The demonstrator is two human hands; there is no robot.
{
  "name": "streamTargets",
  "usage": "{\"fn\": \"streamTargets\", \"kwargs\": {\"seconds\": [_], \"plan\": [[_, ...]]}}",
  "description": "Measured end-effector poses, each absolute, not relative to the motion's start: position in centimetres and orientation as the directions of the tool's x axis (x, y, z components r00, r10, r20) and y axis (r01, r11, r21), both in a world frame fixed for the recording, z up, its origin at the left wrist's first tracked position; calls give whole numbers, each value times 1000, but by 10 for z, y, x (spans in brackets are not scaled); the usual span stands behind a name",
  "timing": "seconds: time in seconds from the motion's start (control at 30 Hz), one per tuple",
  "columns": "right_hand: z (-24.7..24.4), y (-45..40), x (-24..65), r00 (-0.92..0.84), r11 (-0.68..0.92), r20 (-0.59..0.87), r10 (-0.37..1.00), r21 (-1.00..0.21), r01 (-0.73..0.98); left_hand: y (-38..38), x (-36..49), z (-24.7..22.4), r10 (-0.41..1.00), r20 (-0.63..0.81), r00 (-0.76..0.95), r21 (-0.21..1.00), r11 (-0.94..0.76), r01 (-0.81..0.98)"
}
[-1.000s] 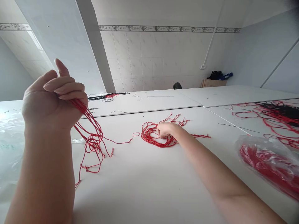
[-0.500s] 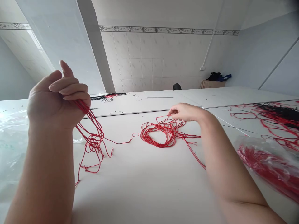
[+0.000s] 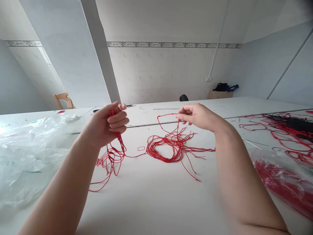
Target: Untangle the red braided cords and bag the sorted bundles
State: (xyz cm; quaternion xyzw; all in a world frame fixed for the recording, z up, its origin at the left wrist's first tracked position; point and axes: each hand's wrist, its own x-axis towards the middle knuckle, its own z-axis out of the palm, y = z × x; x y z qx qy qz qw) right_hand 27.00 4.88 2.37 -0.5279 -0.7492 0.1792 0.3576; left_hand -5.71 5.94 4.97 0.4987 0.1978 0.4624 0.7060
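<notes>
My left hand (image 3: 107, 124) is closed around a bunch of red braided cords (image 3: 113, 155), whose loops and knotted ends hang below the fist. One strand trails right toward the coil. My right hand (image 3: 189, 114) pinches a single red cord (image 3: 167, 115) between thumb and fingers, raised above the coil. Beneath it a round coil of red cords (image 3: 153, 153) lies on the white table (image 3: 151, 202), its loose ends spreading to the right. Between the hands, left of the coil, is a small red rectangular outline (image 3: 141, 148).
Clear plastic bags (image 3: 22, 163) cover the table's left side. At the right lie a plastic bag of red cords (image 3: 283, 182) and a pile of black and red cords (image 3: 290, 125). Behind are a wooden chair (image 3: 64, 100) and a cardboard box (image 3: 220, 94).
My left hand has moved right and lower with its bunch, toward the coil. My right hand has lifted its cord slightly, and the cord now forms a larger raised loop. The view has tilted up.
</notes>
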Motion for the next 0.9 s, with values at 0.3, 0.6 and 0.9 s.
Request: {"fn": "streamTargets", "kwargs": {"seconds": [0.3,0.6,0.9], "plan": [[20,36,200,-270,747,696,665,-613,257,86,-48,17,706,41,707,947,198,-253],[19,23,194,-509,546,269,818,-641,539,70,-50,34,820,154,552,847,178,-501],[27,24,209,-460,387,13,888,-563,730,35,-75,74,915,353,195,681,-108,-724]]}}
